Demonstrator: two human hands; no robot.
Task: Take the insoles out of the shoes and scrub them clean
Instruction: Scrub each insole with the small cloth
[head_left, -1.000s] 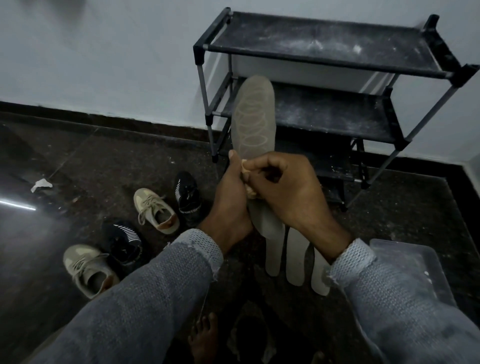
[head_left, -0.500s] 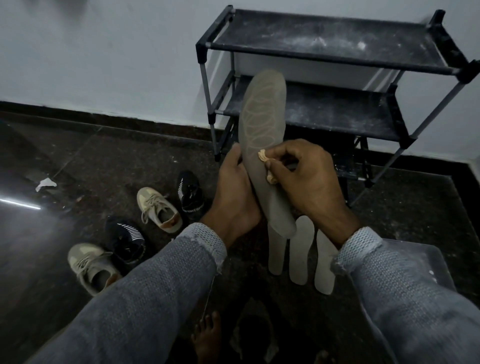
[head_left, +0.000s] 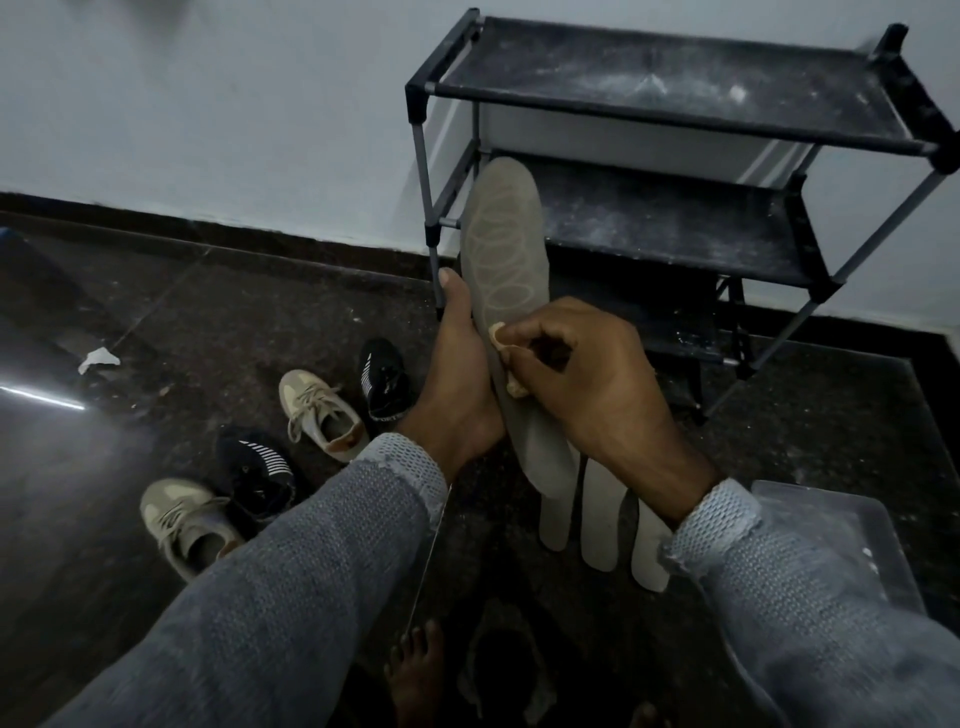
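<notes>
Dark speckled stone floor, dim light, pale wall w/ dark skirting along its base. Black dusty rack at 1 o'clock, against the wall. Clear plastic tub at 4 o'clock. White paper scrap on the floor at 9 o'clock. Bare foot at 6 o'clock.

Writing: pale print on the far black shoe, too small to read for sure.

Held insole at centre frame, in front of the rack's left leg; long axis runs approx 12-to-5 o'clock, toe end up near 12, heel down by the right wrist, ring-patterned face toward the camera. Left hand grips its left edge, thumb laid up along the side. Right hand has its fingers curled, pinching a small tan cloth against the insole's middle.

3 more insoles lie flat side by side on the floor under the hands, long axes approx 12-6.

Shoes at 8-9 o'clock: 2 beige, 2 black, the near black one white-striped.
</notes>
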